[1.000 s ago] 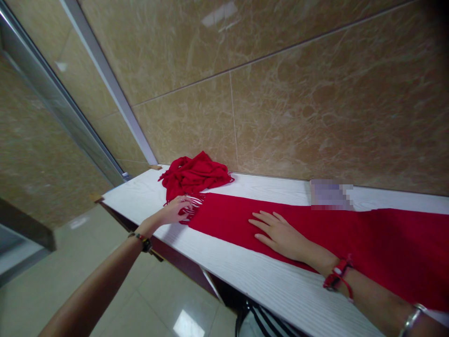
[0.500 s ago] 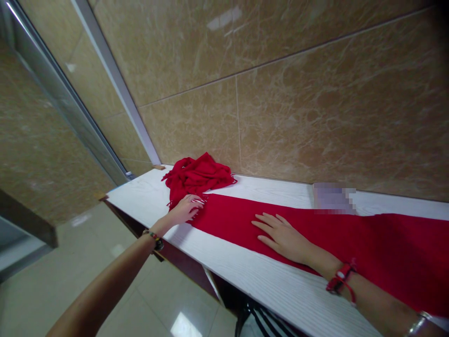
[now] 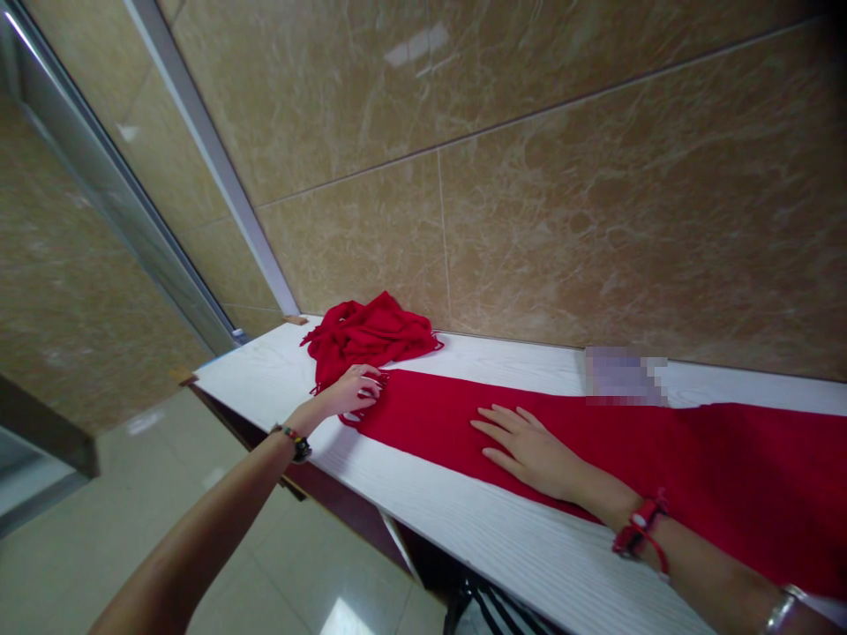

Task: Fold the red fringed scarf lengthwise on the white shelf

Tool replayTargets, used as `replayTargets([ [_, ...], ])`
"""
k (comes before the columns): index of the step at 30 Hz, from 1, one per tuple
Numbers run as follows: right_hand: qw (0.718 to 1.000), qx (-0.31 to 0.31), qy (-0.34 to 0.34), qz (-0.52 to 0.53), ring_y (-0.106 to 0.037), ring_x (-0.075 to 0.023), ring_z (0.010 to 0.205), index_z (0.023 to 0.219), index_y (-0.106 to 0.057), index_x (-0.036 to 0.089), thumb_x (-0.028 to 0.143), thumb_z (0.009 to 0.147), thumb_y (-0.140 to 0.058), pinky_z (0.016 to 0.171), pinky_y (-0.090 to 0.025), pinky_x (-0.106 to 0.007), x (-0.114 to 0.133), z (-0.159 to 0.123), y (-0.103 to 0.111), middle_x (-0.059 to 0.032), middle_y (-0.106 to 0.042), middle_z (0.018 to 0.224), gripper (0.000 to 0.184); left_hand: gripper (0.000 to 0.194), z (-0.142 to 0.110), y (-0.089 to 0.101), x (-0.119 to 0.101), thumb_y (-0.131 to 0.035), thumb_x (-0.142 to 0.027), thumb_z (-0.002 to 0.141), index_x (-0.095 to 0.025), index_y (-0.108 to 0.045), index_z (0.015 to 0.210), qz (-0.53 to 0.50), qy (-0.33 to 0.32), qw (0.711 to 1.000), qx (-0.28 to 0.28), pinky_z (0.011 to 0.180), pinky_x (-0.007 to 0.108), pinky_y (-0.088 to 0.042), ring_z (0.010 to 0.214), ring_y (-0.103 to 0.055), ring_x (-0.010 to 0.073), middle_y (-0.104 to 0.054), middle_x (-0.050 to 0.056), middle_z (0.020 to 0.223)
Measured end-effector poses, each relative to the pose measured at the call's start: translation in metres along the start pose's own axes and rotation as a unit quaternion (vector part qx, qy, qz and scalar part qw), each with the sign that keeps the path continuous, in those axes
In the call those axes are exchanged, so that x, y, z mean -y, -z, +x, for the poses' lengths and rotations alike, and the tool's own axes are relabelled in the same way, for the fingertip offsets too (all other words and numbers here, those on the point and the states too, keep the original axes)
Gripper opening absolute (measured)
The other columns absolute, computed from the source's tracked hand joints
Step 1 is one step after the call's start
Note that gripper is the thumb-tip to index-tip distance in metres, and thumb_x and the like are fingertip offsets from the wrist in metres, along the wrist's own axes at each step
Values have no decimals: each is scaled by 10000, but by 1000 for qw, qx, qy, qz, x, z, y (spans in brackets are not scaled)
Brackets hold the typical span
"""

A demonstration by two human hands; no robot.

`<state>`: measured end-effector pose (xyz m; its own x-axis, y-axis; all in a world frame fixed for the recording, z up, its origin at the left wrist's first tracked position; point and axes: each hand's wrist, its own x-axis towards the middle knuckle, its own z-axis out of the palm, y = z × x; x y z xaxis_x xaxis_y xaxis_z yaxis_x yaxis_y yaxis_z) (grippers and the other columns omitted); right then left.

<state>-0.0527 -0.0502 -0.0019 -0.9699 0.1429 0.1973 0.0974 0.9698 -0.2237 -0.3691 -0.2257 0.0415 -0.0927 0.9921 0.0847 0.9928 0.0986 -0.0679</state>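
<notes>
A long red scarf (image 3: 430, 401) lies spread flat along the white table, its fringed end to the left. My right hand (image 3: 529, 448) rests palm down on the scarf, open, fingers spread. At the fringed end is my left hand (image 3: 350, 391), its fingers apart and slightly bent over the tassels. No tassel is visibly gripped by it. Just beyond my left hand, a crumpled red fringed cloth (image 3: 374, 331) sits in a loose heap against the wall.
A tiled stone wall (image 3: 529, 247) borders the back of the white table (image 3: 423, 472). A blurred-out flat item (image 3: 622, 377) lies by the wall behind the scarf. Below the front edge, a dark chair or bag with stripes (image 3: 493, 608) shows partly.
My left hand has shifted a little at the fringe, and its fingers are more bent. My right hand stays on the scarf. The view has moved slightly.
</notes>
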Motion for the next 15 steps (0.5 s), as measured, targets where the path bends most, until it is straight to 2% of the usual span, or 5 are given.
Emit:
replayTargets([
  [4,1000,-8,2,1,-313,-249,1266,1299,-429,236,443,894,-328,1031,-224,-488,0,0,-1,-69,-396,1367,465,78,3,3,-3,-589,-188,712,-189,-663,738,38,17,999,16,962,297,-330,1119,-422,201,-526,47,1168],
  [8,1000,-9,4,0,-313,-249,1266,1300,-427,242,431,897,-326,1030,-223,-491,-1,-1,-2,-69,-392,1370,457,198,-4,14,2,-556,-91,685,-166,-672,827,143,96,984,32,934,354,-348,1120,-425,244,-527,95,1185],
  [12,1000,-9,3,-1,-310,-252,1267,1298,-431,238,433,895,-330,1028,-227,-491,-1,0,-2,-72,-392,1370,459,250,-13,25,5,-456,-52,740,-123,-664,860,191,178,965,-7,907,482,-339,1141,-397,326,-494,181,1200],
  [15,1000,-10,6,-1,-313,-252,1265,1297,-433,239,435,897,-317,1029,-223,-492,-1,0,-2,-71,-393,1369,460,299,-17,22,-12,-460,-147,791,-139,-598,1056,176,172,968,-43,955,458,-324,1194,-355,303,-435,162,1276],
])
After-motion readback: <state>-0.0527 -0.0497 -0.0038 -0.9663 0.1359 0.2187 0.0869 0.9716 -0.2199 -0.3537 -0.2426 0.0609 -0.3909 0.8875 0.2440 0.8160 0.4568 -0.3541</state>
